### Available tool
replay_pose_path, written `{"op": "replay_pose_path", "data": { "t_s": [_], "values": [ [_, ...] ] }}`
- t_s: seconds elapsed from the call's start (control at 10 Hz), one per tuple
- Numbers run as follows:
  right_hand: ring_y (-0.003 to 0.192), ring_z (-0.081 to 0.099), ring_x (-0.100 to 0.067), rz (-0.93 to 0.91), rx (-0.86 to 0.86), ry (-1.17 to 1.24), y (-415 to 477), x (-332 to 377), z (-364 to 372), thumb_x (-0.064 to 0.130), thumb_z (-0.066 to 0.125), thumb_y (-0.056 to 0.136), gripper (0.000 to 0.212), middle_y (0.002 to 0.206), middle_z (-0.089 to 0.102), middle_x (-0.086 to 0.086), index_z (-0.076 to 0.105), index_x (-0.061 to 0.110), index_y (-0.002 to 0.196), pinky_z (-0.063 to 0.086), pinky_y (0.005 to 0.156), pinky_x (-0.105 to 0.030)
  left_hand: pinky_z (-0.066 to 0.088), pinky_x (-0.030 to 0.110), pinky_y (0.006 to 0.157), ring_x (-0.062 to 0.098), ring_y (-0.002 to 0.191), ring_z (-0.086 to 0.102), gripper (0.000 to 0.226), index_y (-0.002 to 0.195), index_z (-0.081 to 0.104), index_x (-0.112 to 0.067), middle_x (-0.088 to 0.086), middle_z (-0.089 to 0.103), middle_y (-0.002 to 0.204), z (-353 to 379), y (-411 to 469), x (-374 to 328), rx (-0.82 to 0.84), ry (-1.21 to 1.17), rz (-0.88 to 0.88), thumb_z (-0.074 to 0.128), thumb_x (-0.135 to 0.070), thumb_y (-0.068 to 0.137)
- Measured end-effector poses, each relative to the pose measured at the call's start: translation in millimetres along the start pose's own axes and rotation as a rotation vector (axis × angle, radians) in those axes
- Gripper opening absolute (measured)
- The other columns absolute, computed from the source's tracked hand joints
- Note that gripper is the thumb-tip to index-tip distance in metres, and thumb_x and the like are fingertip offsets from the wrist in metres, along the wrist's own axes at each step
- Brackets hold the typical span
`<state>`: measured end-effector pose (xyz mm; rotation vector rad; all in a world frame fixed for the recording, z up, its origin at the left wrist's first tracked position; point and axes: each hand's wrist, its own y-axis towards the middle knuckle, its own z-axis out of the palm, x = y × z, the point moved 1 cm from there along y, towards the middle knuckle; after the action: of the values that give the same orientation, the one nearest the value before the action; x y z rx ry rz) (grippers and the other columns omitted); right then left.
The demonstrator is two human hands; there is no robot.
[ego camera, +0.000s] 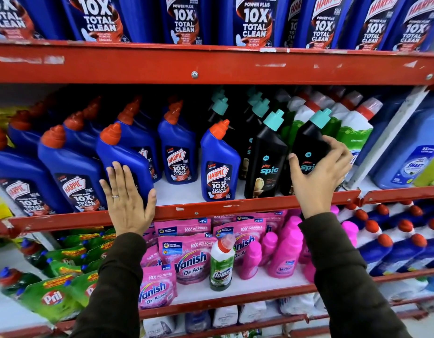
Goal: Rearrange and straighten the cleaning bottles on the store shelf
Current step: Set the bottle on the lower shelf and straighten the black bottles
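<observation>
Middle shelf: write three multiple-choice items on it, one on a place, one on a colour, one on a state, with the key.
1. Where does the left hand rest?
A. on a blue Harpic bottle
B. on a pink pouch
C. on the top shelf

2. What colour is the cap of the black Spic bottle under the right hand?
A. orange
B. teal
C. white

3. How is the right hand set?
A. fist closed
B. fingers curled round the bottle
C. hanging free

Key: A, its palm lies flat on the bottle's front; B, the teal cap shows above the fingers; B, thumb and fingers flank the bottle.
</observation>
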<state>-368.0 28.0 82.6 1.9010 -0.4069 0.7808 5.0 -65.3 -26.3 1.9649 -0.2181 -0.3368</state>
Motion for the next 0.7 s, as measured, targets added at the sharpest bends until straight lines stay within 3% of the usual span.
{"op": "replay_pose_path", "data": {
  "t_s": [0.1,0.4,0.5,0.7],
  "values": [
    [0.136,0.038,-0.032,-0.003,0.0,0.003,-1.1,-0.9,0.6,0.031,0.075,0.089,0.061,0.141,0.041,-0.016,0.046,0.013,0.14,0.025,0.119,-0.04,-0.01,0.042,0.128,0.019,0.159,-0.014,0.085,0.164,-0.011,-0.009,0.001,-0.018,0.171,1.0,-0.2,0.9,0.0,0.0,0.0,0.036,-0.046,0.103],
    [0.135,0.039,-0.032,-0.021,0.014,0.048,-9.7,11.7,-1.0,0.031,0.075,0.089,0.06,0.141,0.041,-0.015,0.047,0.013,0.139,0.028,0.118,-0.044,-0.01,0.042,0.128,0.019,0.159,-0.015,0.086,0.164,-0.011,-0.01,0.001,-0.019,0.171,0.9,-0.6,1.5,0.007,0.002,0.002,0.037,-0.046,0.103],
    [0.132,0.04,-0.029,-0.06,0.021,0.083,-19.7,27.1,0.6,0.033,0.074,0.089,0.059,0.139,0.042,-0.012,0.048,0.014,0.139,0.03,0.114,-0.04,-0.01,0.041,0.128,0.019,0.159,-0.015,0.086,0.164,-0.011,-0.009,0.001,-0.019,0.171,0.6,-0.6,1.4,0.01,0.007,0.002,0.037,-0.046,0.103],
    [0.123,0.04,-0.013,-0.199,0.078,0.154,-42.5,64.6,14.2,0.033,0.074,0.091,0.057,0.139,0.043,-0.006,0.049,0.015,0.138,0.024,0.109,-0.018,-0.011,0.041,0.128,0.018,0.158,-0.016,0.087,0.164,-0.013,-0.011,0.0,-0.021,0.171,-1.5,0.2,-0.3,0.018,0.001,0.0,0.038,-0.045,0.102]
  ]
}}
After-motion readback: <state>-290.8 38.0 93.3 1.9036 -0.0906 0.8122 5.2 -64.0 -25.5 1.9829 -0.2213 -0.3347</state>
